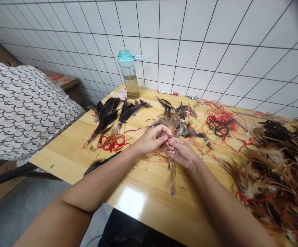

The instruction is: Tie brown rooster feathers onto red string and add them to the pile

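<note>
Two hands: left hand (152, 139) and right hand (181, 152) were half closed, pinching red thread (168, 140) above a brown feather tuft (173, 175) over the bench (138, 192).
Risk: a slackened pinch could have let the tuft slip.

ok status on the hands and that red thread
Left hand and right hand pinching red thread. Brown feather hanging below them. Feather pile just beyond, not blocking.

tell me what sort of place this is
Probably a small craft workshop: a wooden table heaped with brown and black feathers, tangled red thread and dark scissors, against a white tiled wall.
</note>
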Demonstrator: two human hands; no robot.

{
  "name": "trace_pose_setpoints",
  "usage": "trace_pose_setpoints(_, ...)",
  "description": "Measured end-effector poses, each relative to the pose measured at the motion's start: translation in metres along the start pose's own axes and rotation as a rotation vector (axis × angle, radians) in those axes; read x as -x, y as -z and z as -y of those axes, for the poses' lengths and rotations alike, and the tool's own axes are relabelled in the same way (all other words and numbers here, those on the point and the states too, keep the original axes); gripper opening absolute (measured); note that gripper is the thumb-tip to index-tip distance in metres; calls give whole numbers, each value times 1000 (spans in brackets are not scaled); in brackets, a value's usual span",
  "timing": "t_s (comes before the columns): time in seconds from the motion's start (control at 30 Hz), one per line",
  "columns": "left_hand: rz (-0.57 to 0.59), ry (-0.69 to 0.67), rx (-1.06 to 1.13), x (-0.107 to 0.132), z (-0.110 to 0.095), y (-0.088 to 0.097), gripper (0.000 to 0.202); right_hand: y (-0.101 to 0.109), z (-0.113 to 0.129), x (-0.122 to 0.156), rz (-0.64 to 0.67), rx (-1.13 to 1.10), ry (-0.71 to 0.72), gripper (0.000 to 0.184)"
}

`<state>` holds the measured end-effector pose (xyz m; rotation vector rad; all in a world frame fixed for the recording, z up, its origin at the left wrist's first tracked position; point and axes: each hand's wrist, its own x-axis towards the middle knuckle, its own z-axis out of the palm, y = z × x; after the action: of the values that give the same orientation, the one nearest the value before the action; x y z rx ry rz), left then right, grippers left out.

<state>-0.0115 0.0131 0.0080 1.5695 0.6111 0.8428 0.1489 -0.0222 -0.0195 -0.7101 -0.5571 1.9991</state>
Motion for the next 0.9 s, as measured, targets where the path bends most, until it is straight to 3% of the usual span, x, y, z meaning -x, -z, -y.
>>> trace_pose_setpoints(0.47, 70, -71, 17, 0, -2, 3, 19, 1, 0, 0, 35, -58, -4, 21)
trace_pose_setpoints(0.9, 47, -62, -12, -4, 5, 8, 23, 2, 1, 0, 95, -60, -30, 26)
